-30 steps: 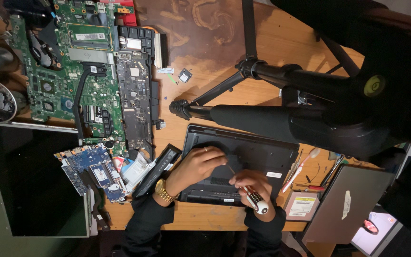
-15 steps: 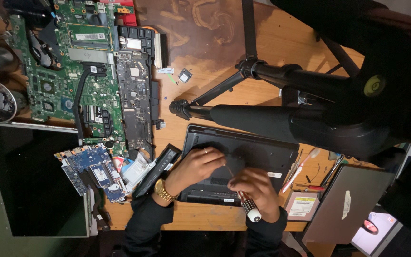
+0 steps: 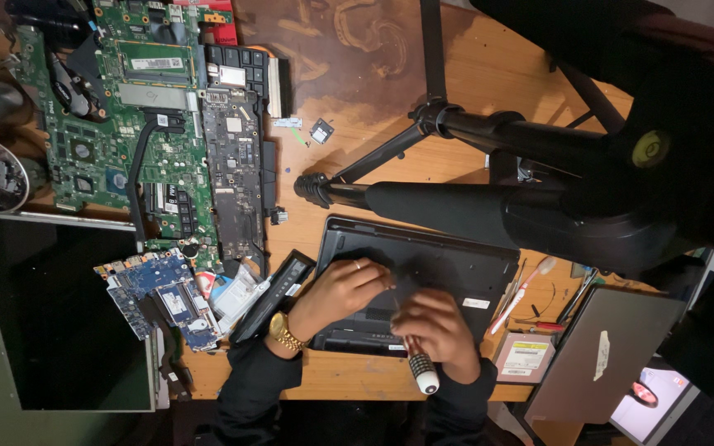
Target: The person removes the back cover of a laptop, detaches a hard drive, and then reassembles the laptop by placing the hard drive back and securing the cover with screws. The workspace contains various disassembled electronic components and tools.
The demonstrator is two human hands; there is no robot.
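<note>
A black laptop [image 3: 448, 256] lies bottom side up on the wooden desk [image 3: 373, 99]. My left hand [image 3: 342, 291], with a gold watch on the wrist and a ring, rests flat on the laptop's base near its left side. My right hand [image 3: 438, 332] grips a screwdriver [image 3: 419, 363] with a knurled black handle and white cap. The tip points down into the laptop base. Both hands sit close together over the near edge of the laptop.
Green circuit boards [image 3: 138, 124] and a blue board [image 3: 163, 297] lie at left, beside a bare screen panel [image 3: 51, 314]. A black tripod [image 3: 489, 165] spans the desk's middle. A silver laptop [image 3: 601, 355] and an optical drive [image 3: 524, 355] sit at right.
My right hand has moved left and closer to my left hand, tilting the screwdriver more upright over the laptop base.
</note>
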